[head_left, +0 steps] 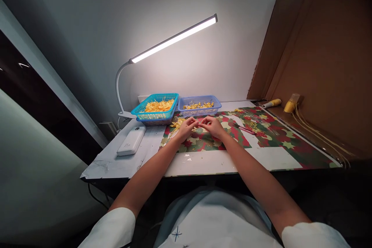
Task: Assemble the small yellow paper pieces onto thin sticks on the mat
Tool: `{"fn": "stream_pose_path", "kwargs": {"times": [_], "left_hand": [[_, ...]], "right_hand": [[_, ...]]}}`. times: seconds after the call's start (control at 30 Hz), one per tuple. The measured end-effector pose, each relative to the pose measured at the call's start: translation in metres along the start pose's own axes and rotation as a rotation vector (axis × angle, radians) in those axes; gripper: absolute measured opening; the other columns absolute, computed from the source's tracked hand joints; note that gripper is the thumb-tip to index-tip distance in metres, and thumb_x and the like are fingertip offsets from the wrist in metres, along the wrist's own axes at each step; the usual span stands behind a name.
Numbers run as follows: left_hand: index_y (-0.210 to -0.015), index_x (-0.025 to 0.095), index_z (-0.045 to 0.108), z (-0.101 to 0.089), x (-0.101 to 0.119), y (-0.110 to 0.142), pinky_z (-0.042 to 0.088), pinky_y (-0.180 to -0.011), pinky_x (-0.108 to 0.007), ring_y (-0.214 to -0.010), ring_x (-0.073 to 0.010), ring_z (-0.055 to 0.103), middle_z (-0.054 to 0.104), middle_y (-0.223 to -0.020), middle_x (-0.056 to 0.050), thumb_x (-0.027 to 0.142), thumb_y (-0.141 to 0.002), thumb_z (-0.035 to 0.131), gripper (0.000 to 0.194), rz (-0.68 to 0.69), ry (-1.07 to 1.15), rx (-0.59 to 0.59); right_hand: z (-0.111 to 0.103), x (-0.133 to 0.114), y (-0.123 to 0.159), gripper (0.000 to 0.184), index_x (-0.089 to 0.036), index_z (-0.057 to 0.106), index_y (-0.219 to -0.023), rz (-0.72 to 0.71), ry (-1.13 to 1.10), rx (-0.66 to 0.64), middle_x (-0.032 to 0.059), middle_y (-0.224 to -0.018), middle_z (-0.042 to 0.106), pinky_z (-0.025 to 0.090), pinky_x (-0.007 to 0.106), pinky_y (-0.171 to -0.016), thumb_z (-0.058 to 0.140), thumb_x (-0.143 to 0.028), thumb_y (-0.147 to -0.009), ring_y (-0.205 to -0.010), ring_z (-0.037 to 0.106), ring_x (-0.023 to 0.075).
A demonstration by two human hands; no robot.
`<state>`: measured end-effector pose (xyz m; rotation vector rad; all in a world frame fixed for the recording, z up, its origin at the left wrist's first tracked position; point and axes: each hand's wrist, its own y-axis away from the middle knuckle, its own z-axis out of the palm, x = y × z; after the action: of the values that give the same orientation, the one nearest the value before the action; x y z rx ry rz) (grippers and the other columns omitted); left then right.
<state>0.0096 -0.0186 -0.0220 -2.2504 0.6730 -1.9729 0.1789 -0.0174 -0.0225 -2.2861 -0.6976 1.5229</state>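
My left hand (187, 126) and my right hand (213, 124) meet over a red, green and white patterned mat (270, 133) on the desk. Both hands pinch a small gold piece (198, 126) between their fingertips; its shape is too small to make out. A little pile of gold pieces (177, 123) lies on the mat just left of my left hand. Behind the hands stand a turquoise basket (155, 113) filled with orange-yellow pieces and a purple basket (199, 110) holding a few gold ones.
A lit bar lamp (174, 38) arches over the desk from the left. A white power bank (131, 141) lies at the left. A pink tool (244, 128) rests on the mat. A yellow thread spool (290, 104) and cardboard panel (319, 69) stand at the right.
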Motion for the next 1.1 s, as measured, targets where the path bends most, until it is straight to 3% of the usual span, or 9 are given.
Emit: {"fn": "stream_pose_path", "kwargs": {"times": [0.37,0.77,0.9,1.1], "left_hand": [[-0.071,0.017,0.050,0.0022,0.0035,0.0010,0.041,-0.064,-0.021,-0.070,-0.0102,0.050,0.052,-0.073,0.002,0.041,-0.069,0.060,0.026,-0.140,0.093,0.026],[-0.064,0.018,0.044,0.0007,0.0037,0.0010,0.035,-0.062,-0.024,-0.068,-0.0120,0.042,0.045,-0.071,0.001,0.028,-0.069,0.044,0.011,-0.146,-0.060,-0.024],[-0.060,0.018,0.043,0.0009,0.0039,0.0019,0.033,-0.060,-0.025,-0.065,-0.0121,0.040,0.044,-0.070,0.000,0.031,-0.069,0.045,0.016,-0.112,-0.076,-0.067],[-0.064,0.018,0.045,0.0009,-0.0007,0.0017,0.032,-0.058,-0.024,-0.063,-0.0108,0.039,0.044,-0.071,0.000,0.031,-0.068,0.048,0.015,-0.170,0.028,-0.131]], "right_hand": [[-0.0013,-0.0025,0.0017,0.021,-0.021,0.064,-0.072,-0.226,0.225,0.002,0.0045,-0.076,0.067,0.041,0.032,-0.069,0.057,-0.037,-0.083,-0.073,0.056,0.0184],[-0.0003,-0.0070,0.0018,0.010,-0.019,0.059,-0.074,-0.252,0.212,0.047,0.0037,-0.077,0.063,0.041,0.029,-0.070,0.053,-0.020,-0.082,-0.074,0.054,0.0166],[0.0000,-0.0071,0.0017,0.010,-0.019,0.059,-0.076,-0.222,0.169,0.048,0.0035,-0.078,0.063,0.041,0.029,-0.068,0.052,-0.021,-0.082,-0.072,0.054,0.0159],[0.0035,-0.0081,0.0031,0.010,-0.019,0.063,-0.076,-0.188,0.105,0.081,0.0035,-0.079,0.065,0.042,0.029,-0.069,0.055,-0.023,-0.081,-0.072,0.055,0.0154]]}}
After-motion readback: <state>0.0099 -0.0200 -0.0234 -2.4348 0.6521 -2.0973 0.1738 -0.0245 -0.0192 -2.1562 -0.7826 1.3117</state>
